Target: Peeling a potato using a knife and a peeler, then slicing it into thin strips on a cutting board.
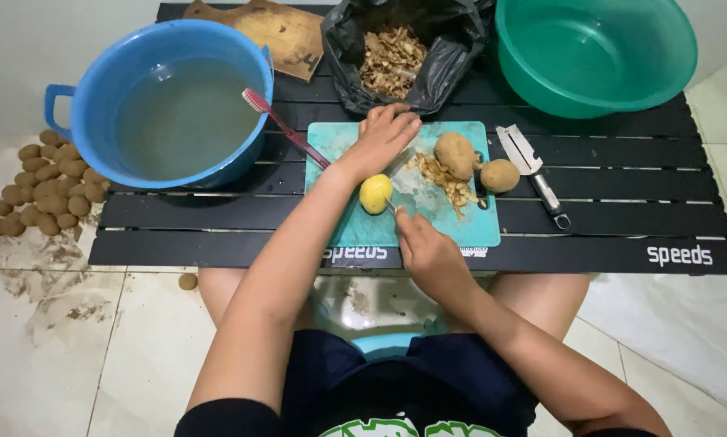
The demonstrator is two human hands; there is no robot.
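Yellow peeled potato [375, 193] one, unpeeled potatoes [455, 154] two

The peeled yellow potato [375, 193] lies on my teal board [355, 231], left of two unpeeled brown ones [455, 154].

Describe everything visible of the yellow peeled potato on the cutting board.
The peeled potato is small, roundish, smooth pale yellow with no skin left showing. It sits on the teal cutting board, near its left edge. The left hand lies just above it, wrist beside it; the right hand holds a thin blade whose tip seems to meet its right side.
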